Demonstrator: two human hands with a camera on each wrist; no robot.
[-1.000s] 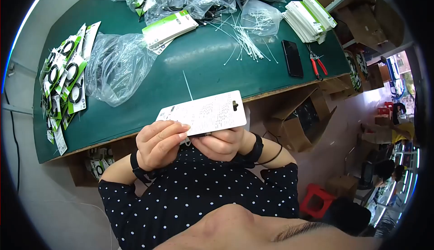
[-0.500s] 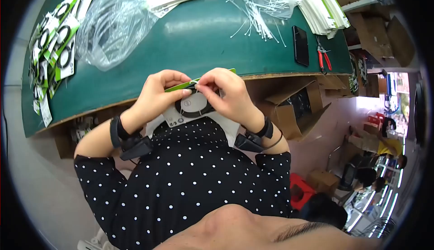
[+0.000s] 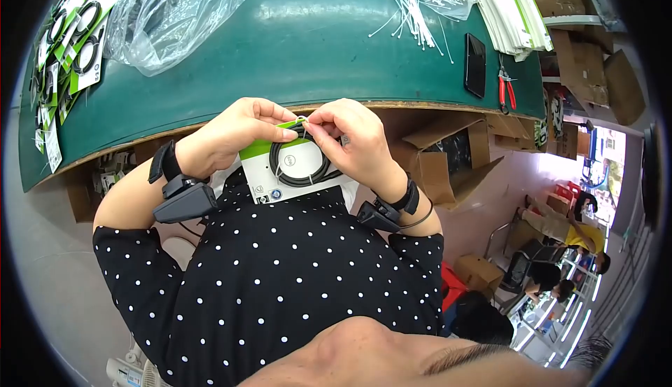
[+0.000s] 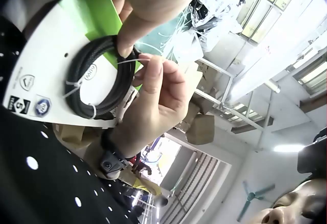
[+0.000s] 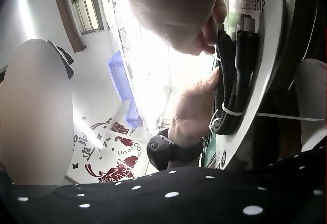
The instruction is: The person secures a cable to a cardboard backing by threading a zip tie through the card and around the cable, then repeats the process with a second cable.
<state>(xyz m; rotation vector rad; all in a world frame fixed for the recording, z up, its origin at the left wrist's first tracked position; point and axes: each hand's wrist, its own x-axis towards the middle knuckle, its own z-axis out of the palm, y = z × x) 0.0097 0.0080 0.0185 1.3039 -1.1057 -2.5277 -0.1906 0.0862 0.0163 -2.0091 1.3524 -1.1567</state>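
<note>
At the near edge of the green table (image 3: 294, 51), you've got a flat card (image 3: 259, 180) up against your dotted black top (image 3: 259, 268), white below with a bright green band above. On its face sits a black cable (image 4: 124, 78), braided-looking, wound into a round coil and cinched by thin white bands (image 4: 93, 113); the right wrist view catches its squared metal plug (image 5: 248, 24). Now the print: "USB C cable" reads beside that plug, while a shield outline, a "5" badge and a round blue mark sit along the card's lower edge. And the grip: your left hand (image 3: 241, 131) pinches the card's green end, thumb pressed on the coil, fingers tucked behind. Your right hand (image 3: 357, 138) has thumb and forefinger together on a slim white tie (image 4: 134, 60) across the coil. Beyond, loose ties (image 3: 418, 26) lie fanned out, near a black phone (image 3: 474, 65) and red-handled pliers (image 3: 507, 93).
</note>
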